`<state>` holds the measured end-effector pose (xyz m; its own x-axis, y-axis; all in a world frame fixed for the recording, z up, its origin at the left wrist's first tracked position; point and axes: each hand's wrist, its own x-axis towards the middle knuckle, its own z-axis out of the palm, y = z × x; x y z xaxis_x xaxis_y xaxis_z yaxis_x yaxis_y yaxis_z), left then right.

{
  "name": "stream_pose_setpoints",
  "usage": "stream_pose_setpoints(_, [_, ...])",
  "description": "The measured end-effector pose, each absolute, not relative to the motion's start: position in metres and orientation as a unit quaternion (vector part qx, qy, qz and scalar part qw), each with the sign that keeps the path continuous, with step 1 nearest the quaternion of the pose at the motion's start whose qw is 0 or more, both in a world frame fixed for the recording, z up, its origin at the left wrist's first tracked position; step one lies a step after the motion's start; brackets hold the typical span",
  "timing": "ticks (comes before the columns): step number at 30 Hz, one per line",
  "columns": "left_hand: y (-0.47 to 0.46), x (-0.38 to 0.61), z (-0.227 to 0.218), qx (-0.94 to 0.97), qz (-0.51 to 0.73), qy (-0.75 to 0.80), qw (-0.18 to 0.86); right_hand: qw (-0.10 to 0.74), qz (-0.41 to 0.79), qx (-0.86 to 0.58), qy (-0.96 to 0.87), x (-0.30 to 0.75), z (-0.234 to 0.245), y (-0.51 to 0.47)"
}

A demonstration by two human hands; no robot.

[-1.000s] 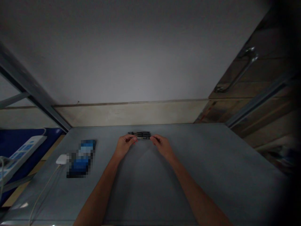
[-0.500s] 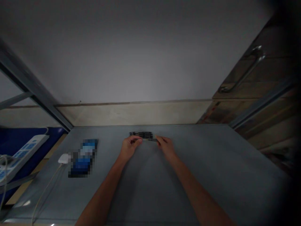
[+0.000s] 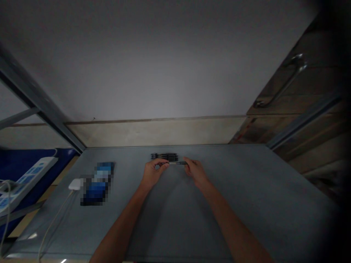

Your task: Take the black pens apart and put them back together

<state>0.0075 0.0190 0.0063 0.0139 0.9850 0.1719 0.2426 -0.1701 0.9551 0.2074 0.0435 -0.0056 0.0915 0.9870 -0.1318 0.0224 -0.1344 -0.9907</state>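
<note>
— Although the light is weak, can you tell what the hands hold?
— Yes. The left hand (image 3: 152, 173) is closed and pinches one end of a thin dark stick (image 3: 177, 163), perhaps a pen. The right hand (image 3: 195, 171), nearly closed, holds the other end.
— Where is this stick?
— Just in front of the row of black sticks (image 3: 164, 156). I cannot tell if it touches the grey table (image 3: 241, 182).
— How is a good hold here?
— I think both hands should keep it level and clear of the row
</note>
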Motion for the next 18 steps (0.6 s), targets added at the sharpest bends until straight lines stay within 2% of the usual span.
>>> stream_pose_setpoints(10, [0.018, 0.008, -0.002, 0.671, 0.342, 0.405, 0.519, 0.504, 0.452, -0.507, -0.534, 0.204, 0.003, 0.043])
stream_pose_setpoints(18, [0.012, 0.013, 0.003, 0.665, 0.32, 0.381, 0.557, 0.545, 0.541, -0.364, -0.528, 0.199, 0.004, 0.035])
